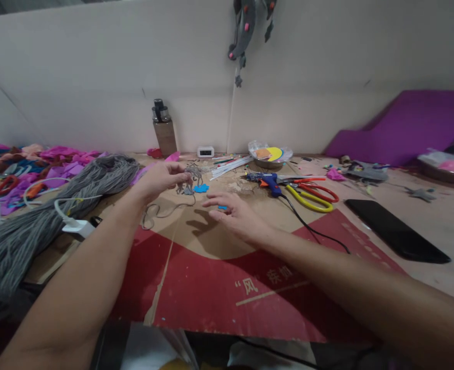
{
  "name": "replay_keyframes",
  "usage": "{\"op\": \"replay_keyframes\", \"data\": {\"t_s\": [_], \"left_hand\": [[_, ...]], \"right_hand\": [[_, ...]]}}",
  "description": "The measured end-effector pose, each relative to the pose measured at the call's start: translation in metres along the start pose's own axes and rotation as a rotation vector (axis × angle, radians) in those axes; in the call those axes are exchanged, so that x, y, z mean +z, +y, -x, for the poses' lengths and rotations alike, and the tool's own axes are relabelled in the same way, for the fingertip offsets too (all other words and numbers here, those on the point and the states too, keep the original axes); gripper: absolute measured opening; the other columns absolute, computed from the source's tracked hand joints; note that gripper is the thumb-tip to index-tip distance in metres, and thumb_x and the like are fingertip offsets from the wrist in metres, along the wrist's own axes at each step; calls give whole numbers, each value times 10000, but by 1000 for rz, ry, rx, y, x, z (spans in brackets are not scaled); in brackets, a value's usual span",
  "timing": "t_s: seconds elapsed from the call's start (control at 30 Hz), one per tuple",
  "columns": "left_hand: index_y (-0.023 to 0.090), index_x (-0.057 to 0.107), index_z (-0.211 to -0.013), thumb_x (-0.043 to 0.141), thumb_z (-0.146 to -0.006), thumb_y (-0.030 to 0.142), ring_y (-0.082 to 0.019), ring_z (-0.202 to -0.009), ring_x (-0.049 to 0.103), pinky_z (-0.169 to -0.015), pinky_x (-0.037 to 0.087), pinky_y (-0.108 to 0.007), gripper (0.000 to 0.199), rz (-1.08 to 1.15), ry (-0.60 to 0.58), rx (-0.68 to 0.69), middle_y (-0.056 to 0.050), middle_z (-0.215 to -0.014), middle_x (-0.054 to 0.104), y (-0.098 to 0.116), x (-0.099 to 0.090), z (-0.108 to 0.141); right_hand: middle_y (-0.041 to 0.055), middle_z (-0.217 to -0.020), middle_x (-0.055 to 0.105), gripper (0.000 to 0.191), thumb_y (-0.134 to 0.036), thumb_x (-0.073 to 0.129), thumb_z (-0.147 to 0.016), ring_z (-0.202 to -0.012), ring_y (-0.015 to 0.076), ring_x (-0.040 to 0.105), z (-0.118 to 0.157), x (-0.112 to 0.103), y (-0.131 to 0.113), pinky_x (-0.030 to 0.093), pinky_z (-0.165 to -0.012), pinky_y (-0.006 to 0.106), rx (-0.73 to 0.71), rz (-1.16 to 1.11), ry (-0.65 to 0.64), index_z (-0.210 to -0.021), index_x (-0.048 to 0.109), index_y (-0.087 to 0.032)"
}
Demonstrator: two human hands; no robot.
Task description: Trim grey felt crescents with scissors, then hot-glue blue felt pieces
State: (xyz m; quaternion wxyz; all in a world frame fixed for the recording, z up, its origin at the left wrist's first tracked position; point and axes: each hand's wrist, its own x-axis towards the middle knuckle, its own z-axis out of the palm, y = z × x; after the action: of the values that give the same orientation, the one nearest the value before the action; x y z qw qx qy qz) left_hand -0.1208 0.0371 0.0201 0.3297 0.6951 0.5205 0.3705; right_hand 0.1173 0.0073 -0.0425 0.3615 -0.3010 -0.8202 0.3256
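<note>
My left hand (164, 180) is closed in a pinch at a tangle of grey cord (190, 191), above the cardboard. A loose length of the cord curls down to the cardboard below the hand. Just right of the tangle lies a small blue cut-out piece (201, 189). My right hand (234, 215) is held over the cardboard with its fingers apart and nothing in them, casting a shadow. Partly behind its fingers is another bit of blue (222, 207).
A blue glue gun (271, 184) with a black cable lies beside scissors with red and yellow handles (311, 198). At right is a black phone (396, 230); at left, a thick grey yarn bundle (72, 200) and a white plug (78, 227). A bottle (165, 134) stands behind.
</note>
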Motion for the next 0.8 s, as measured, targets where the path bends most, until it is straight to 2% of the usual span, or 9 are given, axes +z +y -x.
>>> {"op": "replay_keyframes", "data": {"t_s": [0.1, 0.23, 0.33, 0.4, 0.5, 0.6, 0.7, 0.8], "left_hand": [[193, 716, -743, 699, -737, 403, -90, -533, 470, -493, 312, -232, 211, -8, -11, 11, -30, -701, 672, -1, 0, 1], [188, 703, -738, 696, -729, 407, -92, -543, 471, -498, 312, -234, 219, 8, -4, 20, -25, -693, 657, 1, 2, 4], [181, 680, -729, 703, -725, 410, -87, -538, 462, -501, 308, -233, 230, 21, 21, 19, -15, -684, 649, 0, 1, 4], [178, 664, -730, 713, -722, 419, -85, -530, 457, -497, 304, -230, 246, 38, 54, 16, -11, -676, 641, -3, -1, 3], [173, 657, -738, 685, -754, 474, -81, -495, 428, -481, 287, -228, 303, 29, 124, -3, 4, -607, 576, -9, -4, 1], [164, 664, -752, 587, -808, 576, -83, -449, 371, -463, 267, -234, 423, -2, 283, -80, 23, -534, 480, -15, -10, -2], [156, 654, -722, 501, -848, 606, -93, -447, 386, -467, 297, -238, 492, -51, 435, -151, 11, -535, 486, -22, -17, -6], [153, 646, -678, 459, -884, 562, -100, -462, 421, -478, 328, -236, 494, -108, 442, -194, -12, -564, 528, -28, -21, -9]], "right_hand": [[72, -1282, 613, 251, -263, 613, -853, -1285, 240, 474, -15, 10, -8, 364, -1056, 459, 29, 65, -60, -1082, 715, -262], [127, -1287, 597, 320, -225, 627, -836, -1207, 232, 538, -39, 26, -15, 388, -1047, 398, 119, 51, -95, -1142, 704, -175], [133, -1227, 633, 370, -192, 601, -843, -1093, 210, 589, -47, 31, -17, 447, -959, 366, 174, -11, -96, -1201, 671, -127], [122, -1186, 657, 372, -193, 570, -859, -1035, 195, 603, -46, 29, -18, 467, -907, 357, 191, -67, -73, -1214, 664, -129], [95, -1166, 671, 334, -224, 543, -875, -1043, 183, 601, -38, 23, -18, 459, -908, 356, 141, -132, -25, -1171, 689, -171], [62, -1127, 691, 283, -259, 529, -883, -1043, 173, 605, -25, 16, -20, 443, -932, 358, 71, -161, -20, -1084, 720, -204], [35, -1007, 716, 252, -311, 530, -884, -943, 160, 625, -16, 9, -24, 459, -878, 338, 56, -193, -17, -995, 739, -223], [24, -900, 708, 253, -331, 539, -874, -843, 151, 618, -12, 4, -26, 471, -777, 308, 109, -237, 13, -991, 737, -224]]}}
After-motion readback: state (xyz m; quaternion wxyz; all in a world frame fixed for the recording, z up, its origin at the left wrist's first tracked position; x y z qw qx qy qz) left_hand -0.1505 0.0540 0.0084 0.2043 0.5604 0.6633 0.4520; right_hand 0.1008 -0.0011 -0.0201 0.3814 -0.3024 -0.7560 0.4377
